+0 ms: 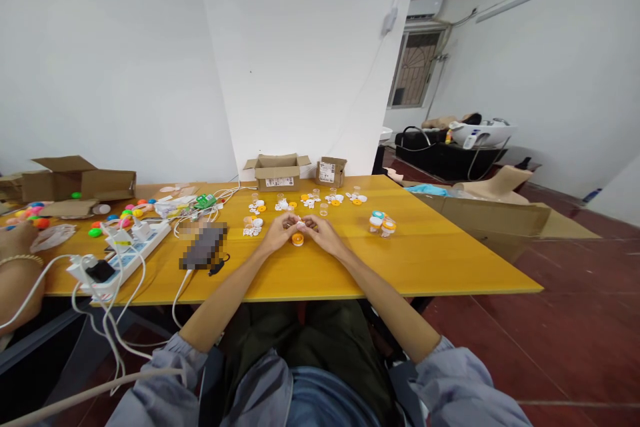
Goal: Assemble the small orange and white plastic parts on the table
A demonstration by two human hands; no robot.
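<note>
My left hand and my right hand meet over the middle of the yellow table, fingers pinched together on a small white piece. Just below the fingertips an orange cap lies on the table. Several small clear vials and orange and white caps are scattered just beyond my hands. A few assembled little containers stand to the right of my right hand.
Two open cardboard boxes stand at the table's far edge. A phone, a white power strip with cables and coloured balls lie to the left. Another person's arm is at the far left. Flat cardboard lies right.
</note>
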